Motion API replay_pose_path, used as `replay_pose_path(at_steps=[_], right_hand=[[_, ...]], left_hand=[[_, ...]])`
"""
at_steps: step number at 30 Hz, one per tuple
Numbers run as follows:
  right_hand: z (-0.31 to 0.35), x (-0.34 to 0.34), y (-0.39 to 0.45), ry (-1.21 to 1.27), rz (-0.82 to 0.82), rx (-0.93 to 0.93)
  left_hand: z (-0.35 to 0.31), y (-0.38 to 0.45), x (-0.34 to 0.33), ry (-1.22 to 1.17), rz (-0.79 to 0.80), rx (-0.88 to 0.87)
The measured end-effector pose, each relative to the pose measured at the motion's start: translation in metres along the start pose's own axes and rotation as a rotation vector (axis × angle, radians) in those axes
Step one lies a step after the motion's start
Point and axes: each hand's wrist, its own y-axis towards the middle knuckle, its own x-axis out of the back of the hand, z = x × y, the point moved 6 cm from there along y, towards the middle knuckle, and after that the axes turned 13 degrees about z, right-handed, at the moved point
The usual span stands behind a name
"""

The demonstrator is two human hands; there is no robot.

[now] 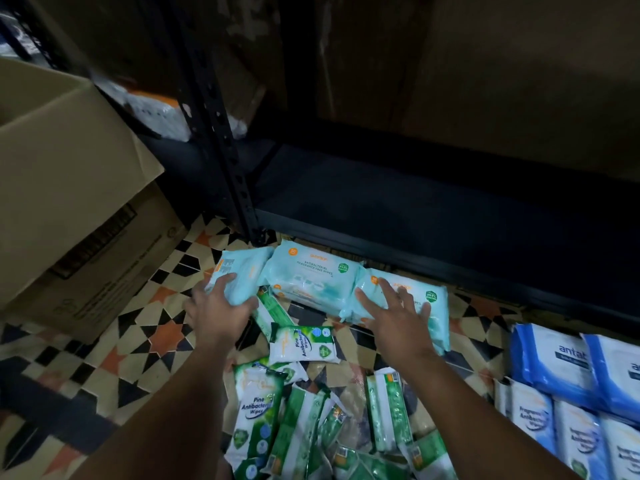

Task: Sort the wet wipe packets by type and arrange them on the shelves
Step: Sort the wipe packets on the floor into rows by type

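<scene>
3 pale-blue packets point(304, 277) in row on floor point(145, 327) before bottom shelf point(415, 199). Left hand point(218, 306) curls on left packet point(239, 271); right hand point(398, 313) flat on right packet point(408, 299). Squeeze row inward, lift level, keep green packets point(301, 342) out.

Three pale-blue antibacterial wipe packets point(304, 271) lying flat in a row on the tiled floor just before the black bottom shelf point(433, 202), green-and-white pine wipe packets point(303, 342) heaped nearer.

A shop stockroom, by the look of it: black metal shelving point(433, 202), an open cardboard carton point(69, 174), and wipe packets point(304, 278) heaped on patterned floor tiles point(138, 341).
</scene>
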Motion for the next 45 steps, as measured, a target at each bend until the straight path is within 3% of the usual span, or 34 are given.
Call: replay_pose_path(at_steps=[4, 9, 14, 17, 20, 24, 29, 33, 35, 38, 45], right_hand=[[0.001, 0.0, -0.002, 0.049, 0.033, 0.03], [-0.001, 0.008, -0.013, 0.227, 0.075, 0.093], [-0.008, 0.029, -0.03, 0.45, -0.084, 0.14], [-0.008, 0.045, -0.043, 0.671, -0.182, 0.288], [-0.006, 0.055, -0.052, 1.042, -0.137, 0.371], [-0.018, 0.058, -0.051, 1.093, -0.261, 0.337], [-0.035, 0.041, -0.044, 1.124, -0.303, 0.204], [-0.038, 0.035, -0.033, 1.102, -0.36, 0.117], [-0.037, 0.034, -0.025, 1.028, -0.347, 0.069], [-0.04, 0.026, -0.009, 0.826, -0.307, -0.019], [-0.044, 0.026, 0.001, 0.723, -0.3, -0.041]], left_hand=[[0.002, -0.009, 0.013, -0.84, -0.066, 0.045], [-0.014, -0.032, 0.013, -1.197, 0.142, 0.02], [-0.048, -0.055, 0.006, -1.42, 0.526, -0.059], [-0.068, -0.065, -0.006, -1.34, 0.703, -0.019], [-0.088, -0.068, -0.018, -1.223, 0.814, 0.025], [-0.106, -0.06, -0.035, -1.004, 0.921, 0.038], [-0.131, -0.041, -0.037, -0.705, 0.696, -0.01], [-0.151, -0.029, -0.032, -0.197, 0.336, -0.359], [-0.153, -0.022, -0.038, -0.048, 0.268, -0.429], [-0.145, -0.011, -0.053, 0.185, 0.198, -0.403], [-0.135, -0.006, -0.053, 0.255, 0.086, -0.366]])
